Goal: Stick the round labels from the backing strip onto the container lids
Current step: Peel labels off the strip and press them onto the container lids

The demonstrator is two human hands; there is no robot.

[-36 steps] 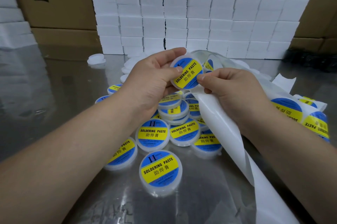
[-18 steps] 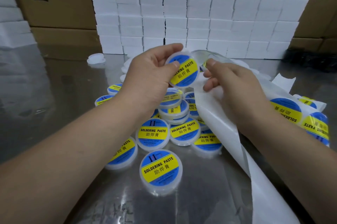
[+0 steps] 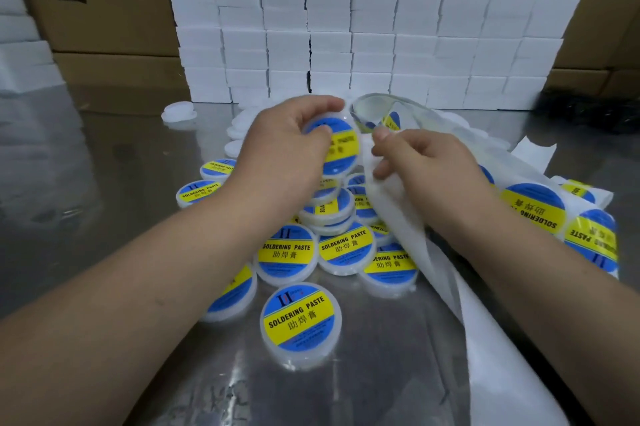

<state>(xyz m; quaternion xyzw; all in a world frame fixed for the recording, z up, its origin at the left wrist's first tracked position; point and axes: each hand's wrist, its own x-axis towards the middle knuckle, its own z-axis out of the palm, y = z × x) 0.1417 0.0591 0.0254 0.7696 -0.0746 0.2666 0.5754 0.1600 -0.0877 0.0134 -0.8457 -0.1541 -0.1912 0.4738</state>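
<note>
The left hand (image 3: 284,145) grips a labelled lid (image 3: 341,148); the right hand (image 3: 420,165) pinches the backing strip (image 3: 408,228) (covering part of the finished lids (image 3: 346,245)) before stacked white boxes (image 3: 363,27).

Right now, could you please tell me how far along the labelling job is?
Done: a pile of round white containers on the shiny metal table already carries blue-and-yellow labels. In hand: the left hand grips one more labelled white lid, while the right hand pinches the white paper backing strip. Left: several round blue-and-yellow labels are unpeeled on the strip, and plain white lids lie unlabelled at the back.
</note>
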